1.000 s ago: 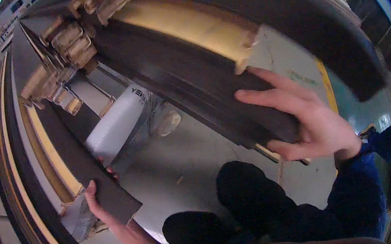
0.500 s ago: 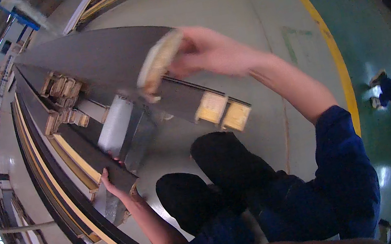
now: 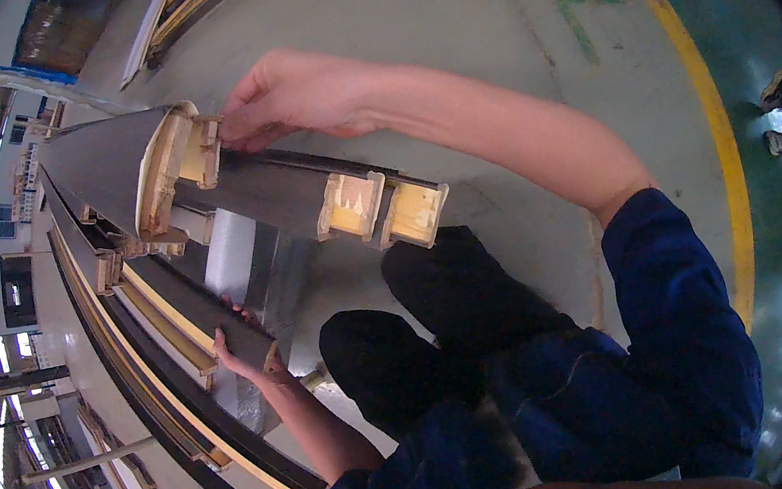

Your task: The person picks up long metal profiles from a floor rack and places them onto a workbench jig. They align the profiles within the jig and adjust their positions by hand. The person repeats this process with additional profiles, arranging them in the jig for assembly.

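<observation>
My left hand (image 3: 251,358) grips the near end of a long dark board (image 3: 202,298) with a pale edge, thumb on one side and fingertips on the other. My right hand (image 3: 303,96) reaches across to the upper left, its fingers closed at the end of a dark-faced board (image 3: 199,157) with a yellowish core. Against that end lies a wider dark panel (image 3: 111,165) with a rough pale end, tapering into the distance. Below my right forearm, two more dark boards show yellowish block ends (image 3: 350,205).
Long dark and pale strips (image 3: 140,358) lie at the left. A roll-like whitish wrapped thing (image 3: 231,253) stands beneath the boards. More boards (image 3: 175,19) lie at the far back. A yellow floor line (image 3: 688,68) runs at the right, and beyond it are a person's feet (image 3: 776,116).
My right hand has moved left with the board ends there, and the wide panel's end has swung left. My left hand keeps its hold on its board. The view has shifted somewhat.
</observation>
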A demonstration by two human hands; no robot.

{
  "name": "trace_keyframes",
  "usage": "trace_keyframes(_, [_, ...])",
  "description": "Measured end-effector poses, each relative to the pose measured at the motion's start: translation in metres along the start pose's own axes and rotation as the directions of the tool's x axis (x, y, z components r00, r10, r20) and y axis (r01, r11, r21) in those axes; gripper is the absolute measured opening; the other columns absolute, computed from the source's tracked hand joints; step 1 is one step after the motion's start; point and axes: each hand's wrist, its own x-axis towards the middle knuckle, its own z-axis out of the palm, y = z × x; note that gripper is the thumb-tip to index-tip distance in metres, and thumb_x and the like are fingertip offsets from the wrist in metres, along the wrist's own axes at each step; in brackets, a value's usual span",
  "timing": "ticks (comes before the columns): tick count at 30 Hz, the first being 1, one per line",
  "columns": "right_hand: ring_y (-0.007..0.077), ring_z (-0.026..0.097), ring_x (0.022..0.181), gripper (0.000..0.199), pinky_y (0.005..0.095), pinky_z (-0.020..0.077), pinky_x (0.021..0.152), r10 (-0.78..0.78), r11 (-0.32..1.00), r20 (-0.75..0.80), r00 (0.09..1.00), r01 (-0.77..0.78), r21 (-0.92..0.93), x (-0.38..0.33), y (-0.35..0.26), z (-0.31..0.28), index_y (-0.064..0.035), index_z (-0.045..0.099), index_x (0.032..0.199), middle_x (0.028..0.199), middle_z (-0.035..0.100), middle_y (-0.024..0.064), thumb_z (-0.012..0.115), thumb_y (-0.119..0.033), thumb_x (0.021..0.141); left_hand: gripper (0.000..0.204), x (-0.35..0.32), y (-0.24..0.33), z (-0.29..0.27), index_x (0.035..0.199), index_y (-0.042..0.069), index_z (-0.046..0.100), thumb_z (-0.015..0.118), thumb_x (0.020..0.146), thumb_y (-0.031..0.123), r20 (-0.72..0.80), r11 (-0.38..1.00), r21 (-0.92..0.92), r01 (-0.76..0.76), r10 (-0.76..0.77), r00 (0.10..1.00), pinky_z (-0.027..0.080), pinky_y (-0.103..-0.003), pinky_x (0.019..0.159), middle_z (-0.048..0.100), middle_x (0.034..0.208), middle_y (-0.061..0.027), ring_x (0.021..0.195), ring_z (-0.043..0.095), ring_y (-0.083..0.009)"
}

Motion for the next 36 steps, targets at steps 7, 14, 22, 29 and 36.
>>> trace_keyframes(7, [0.0103,0.065,0.088,0.017,0.0268,0.0546,0.083,-0.017,0.977,-0.005,1.0,0.016,-0.214,0.007,0.002,-0.001,-0.0023,0.074,0.095,0.093,0.072,0.0044,0.068,-0.017,0.098,0.059,-0.003,-0.002,0.012,0.141,-0.008,0.042,0.059,0.094,0.023,-0.015,1.0,-0.023,-0.013,0.013,1.0,0.054,-0.037,0.095,0.056,0.133,-0.023,0.109,0.059,-0.0294])
trace_keyframes(14, [0.012,0.057,0.072,0.028,0.0319,0.0475,0.068,-0.072,0.952,-0.059,0.996,0.051,-0.302,0.011,-0.001,0.008,-0.0034,0.075,0.085,0.076,0.067,0.0036,0.075,-0.031,0.091,0.063,-0.005,-0.005,0.022,0.142,-0.006,0.042,0.062,0.092,0.026,-0.123,0.998,0.032,-0.046,0.05,0.991,0.055,-0.036,0.092,0.058,0.131,-0.0216,0.104,0.061,-0.0283])
trace_keyframes(22, [0.012,0.06,0.084,0.017,0.0275,0.0464,0.077,0.1,0.982,-0.085,0.991,-0.112,-0.149,-0.002,-0.013,0.016,-0.0057,0.073,0.102,0.092,0.069,0.0017,0.064,-0.019,0.095,0.057,-0.005,-0.005,0.02,0.133,-0.006,0.051,0.064,0.09,0.028,-0.204,0.997,0.032,-0.068,0.073,0.976,0.055,-0.038,0.087,0.063,0.122,-0.0198,0.098,0.064,-0.029])
trace_keyframes(29, [0.0124,0.061,0.082,0.015,0.0297,0.0481,0.076,0.11,0.937,-0.215,0.97,-0.174,-0.303,-0.003,-0.012,0.014,-0.0044,0.072,0.1,0.091,0.069,0.0013,0.064,-0.014,0.092,0.057,-0.003,-0.005,0.009,0.137,-0.005,0.05,0.06,0.091,0.028,-0.226,1.0,0.018,-0.018,0.021,0.974,0.055,-0.04,0.087,0.065,0.124,-0.0188,0.099,0.065,-0.0289])
trace_keyframes(36, [0.0174,0.065,0.09,0.025,0.0333,0.0518,0.076,0.14,0.894,-0.242,0.96,-0.227,-0.386,0.024,0.038,-0.038,0.0003,0.068,0.113,0.105,0.07,0.0088,0.066,-0.008,0.09,0.049,-0.005,-0.007,0.019,0.127,-0.002,0.059,0.059,0.093,0.033,-0.307,0.999,0.037,-0.029,0.039,0.951,0.056,-0.037,0.077,0.07,0.107,-0.0147,0.088,0.067,-0.0271])
